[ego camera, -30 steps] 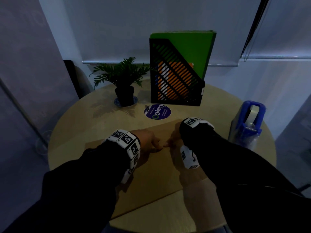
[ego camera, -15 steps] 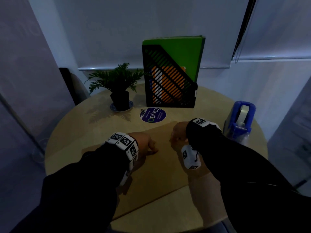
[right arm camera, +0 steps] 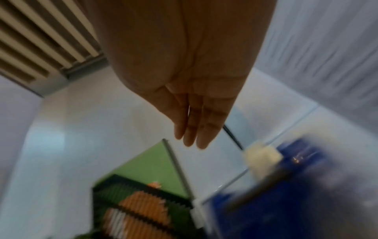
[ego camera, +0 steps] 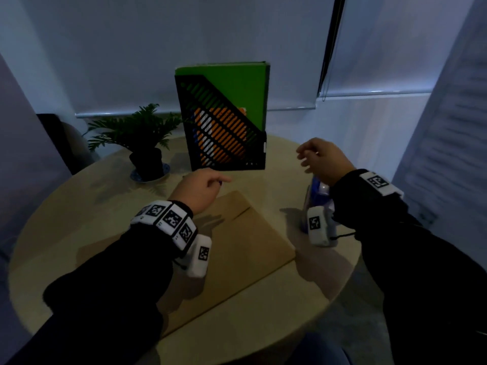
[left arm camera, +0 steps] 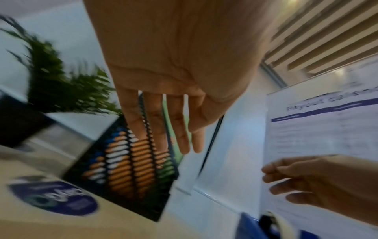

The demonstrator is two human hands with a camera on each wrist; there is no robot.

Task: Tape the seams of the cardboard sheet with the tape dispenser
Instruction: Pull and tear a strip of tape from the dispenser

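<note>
change: both hands off cardboard (ego camera: 237, 233); right hand (ego camera: 322, 162) over tape dispenser (ego camera: 317, 188), empty, loosely spread | left hand (ego camera: 197, 189) empty, relaxed | next: grasp dispenser

The person wore long black sleeves (ego camera: 110, 280) reaching to both wrists. Around the left wrist ran a band of white blocks (ego camera: 168, 219), each printed with a black square-patterned marker, and a white camera box (ego camera: 200, 255) with the same kind of marker hung beneath it. The right wrist carried a matching white marker block (ego camera: 379, 183) and white box (ego camera: 317, 227), with a thin black cord (ego camera: 342, 235) trailing beside it.
</note>
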